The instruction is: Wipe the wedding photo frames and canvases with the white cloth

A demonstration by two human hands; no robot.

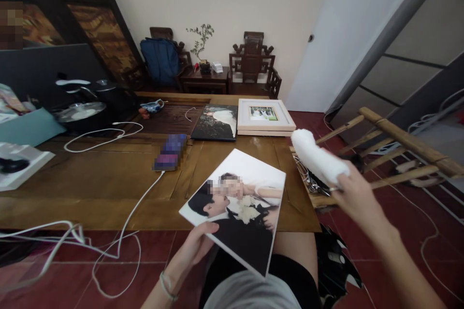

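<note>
My left hand [201, 244] grips the lower left edge of a photo panel [250, 246], its thumb lying on the printed face. The panel is tilted above my lap, overlapping the table's front edge, and shows a couple with white flowers. Off to the right, my right hand [353, 188] is closed on one end of a white fluffy cloth [315, 154], held in the air beyond the table's right edge and apart from the panel. The fingers under the panel are hidden.
On the wooden table [108, 174] lie a dark photo panel [215, 123], stacked pale frames [266, 117] and a phone [169, 152] with a white cable. A pot [81, 113] and a teal box [31, 123] stand left. A wooden rack [409, 140] stands right.
</note>
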